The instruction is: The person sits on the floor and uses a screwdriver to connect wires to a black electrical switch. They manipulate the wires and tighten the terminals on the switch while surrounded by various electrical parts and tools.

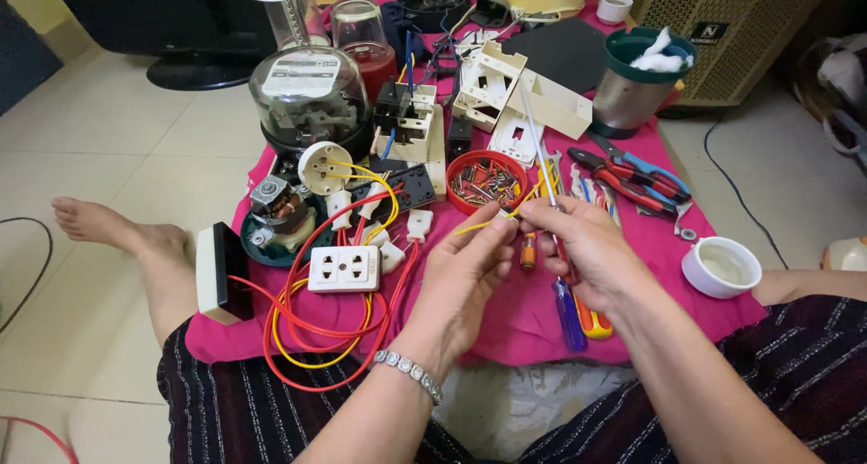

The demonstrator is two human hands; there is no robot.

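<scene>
Both hands meet over the pink cloth [542, 324]: the left hand [461, 279] pinches the end of a yellow wire [483, 223] between thumb and fingertips, other fingers curled. The right hand [582, 247] closes on the same wire end and grips a thin white-shafted tool [537, 139] (it slants up toward the white socket housings [506, 94]). A red tub of screws [486, 180] sits just behind, a white double socket [344, 268] to the left.

Pink cloth [533, 320] on tiled floor [108, 130] carries electrical parts.

Yellow wire [495, 220], red screw tub [487, 182], pink cloth [515, 315], striped dark trousers [795, 356]
</scene>
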